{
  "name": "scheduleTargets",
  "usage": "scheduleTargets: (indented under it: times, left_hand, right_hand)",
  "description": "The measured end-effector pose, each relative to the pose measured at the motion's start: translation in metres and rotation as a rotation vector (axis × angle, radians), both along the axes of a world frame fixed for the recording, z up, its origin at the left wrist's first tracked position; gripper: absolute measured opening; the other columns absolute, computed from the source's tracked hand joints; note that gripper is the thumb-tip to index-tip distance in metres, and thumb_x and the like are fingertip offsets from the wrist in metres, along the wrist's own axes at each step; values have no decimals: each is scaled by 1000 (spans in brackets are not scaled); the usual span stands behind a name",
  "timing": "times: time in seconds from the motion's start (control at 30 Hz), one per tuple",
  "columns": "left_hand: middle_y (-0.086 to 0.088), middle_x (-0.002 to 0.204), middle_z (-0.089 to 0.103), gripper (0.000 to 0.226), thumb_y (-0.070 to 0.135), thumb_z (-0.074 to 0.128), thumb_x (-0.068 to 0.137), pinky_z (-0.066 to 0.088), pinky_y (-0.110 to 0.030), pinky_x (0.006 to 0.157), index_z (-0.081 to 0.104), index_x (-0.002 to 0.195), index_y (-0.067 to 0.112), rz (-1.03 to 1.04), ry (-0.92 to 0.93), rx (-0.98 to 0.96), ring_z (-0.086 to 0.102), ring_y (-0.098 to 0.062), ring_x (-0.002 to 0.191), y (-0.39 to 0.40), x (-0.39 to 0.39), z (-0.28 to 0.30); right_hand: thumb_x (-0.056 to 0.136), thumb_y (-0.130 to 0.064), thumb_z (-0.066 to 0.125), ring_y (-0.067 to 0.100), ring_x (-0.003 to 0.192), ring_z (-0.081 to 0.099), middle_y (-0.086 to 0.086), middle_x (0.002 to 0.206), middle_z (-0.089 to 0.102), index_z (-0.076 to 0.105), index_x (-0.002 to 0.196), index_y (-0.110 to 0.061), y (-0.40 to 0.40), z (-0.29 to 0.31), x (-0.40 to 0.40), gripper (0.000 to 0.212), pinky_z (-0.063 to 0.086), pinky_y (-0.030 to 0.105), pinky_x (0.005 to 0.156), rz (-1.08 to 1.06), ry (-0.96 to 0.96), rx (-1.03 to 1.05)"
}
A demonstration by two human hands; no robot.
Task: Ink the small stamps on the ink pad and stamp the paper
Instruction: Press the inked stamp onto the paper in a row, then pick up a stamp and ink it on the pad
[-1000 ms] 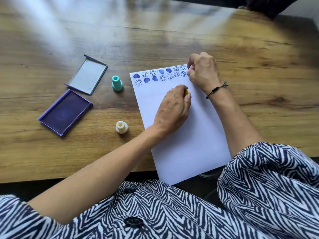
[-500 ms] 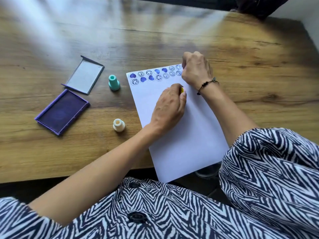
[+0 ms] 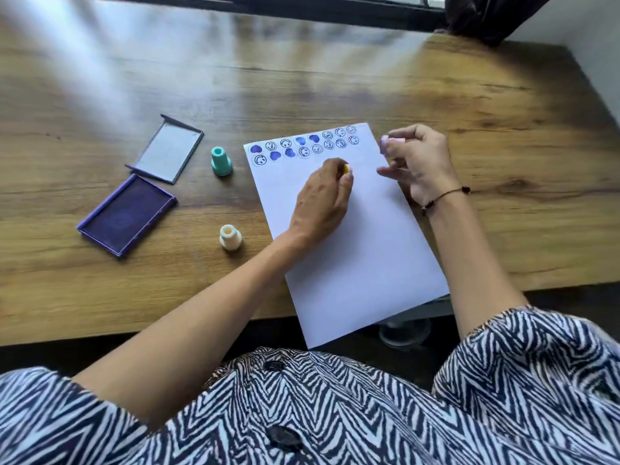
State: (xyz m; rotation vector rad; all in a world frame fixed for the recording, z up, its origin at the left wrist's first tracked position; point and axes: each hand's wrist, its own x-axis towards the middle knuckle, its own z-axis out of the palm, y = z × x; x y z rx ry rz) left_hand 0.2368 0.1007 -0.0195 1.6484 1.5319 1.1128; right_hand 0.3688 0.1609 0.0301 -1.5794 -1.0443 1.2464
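Observation:
A white paper [image 3: 355, 250] lies on the wooden table [image 3: 335, 78], with two rows of purple hearts and smiley prints [image 3: 303, 146] along its top edge. My left hand [image 3: 323, 199] rests on the sheet and is shut on a small yellow stamp [image 3: 345, 169]. Beside the paper's top right corner, my right hand [image 3: 414, 159] is raised and pinches a small lilac stamp [image 3: 384, 144]. Left of the sheet, an open purple ink pad [image 3: 125, 214] lies beside its grey lid [image 3: 167, 151]. A teal stamp [image 3: 220, 161] and a cream stamp [image 3: 230, 237] stand between the pad and paper.
The paper's lower corner hangs over the table's near edge [image 3: 167, 327]. A dark window sill [image 3: 302, 5] runs along the far side. My zebra-patterned sleeves [image 3: 503, 380] fill the bottom of the view.
My right hand has lifted off the paper's top right corner and moved right, showing the lilac stamp and fresh smiley prints. My left hand stays on the sheet with the yellow stamp.

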Motion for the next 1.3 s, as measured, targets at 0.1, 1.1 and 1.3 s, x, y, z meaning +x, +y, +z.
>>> scheduleTargets:
  times: [0.1,1.1,1.3]
  left_hand:
    - [-13,108,62,24,17,44,93,36,-22,80,53,110,4,16,-172,-56,53,-18,95,4,-7,7]
    - [-12,100,65,25,-2,51,83,46,-33,94,61,104,6,391,-357,-304,58,-15,91,-49,-155,40]
    - [-3,85,61,26,-7,48,82,47,-23,84,59,105,1,421,-470,-310,57,-7,77,-60,-158,35]
  right_hand:
    - [79,-1,65,6,41,47,4,70,60,57,76,-14,-14,3,-8,16,56,24,48,75,98,19]
    - [83,-14,52,34,94,57,16,100,63,59,101,-7,-55,-9,-165,21,48,42,75,808,-938,583]
    - [85,-24,52,39,91,58,20,99,63,55,101,-7,-59,-5,-161,24,49,43,72,753,-1020,581]
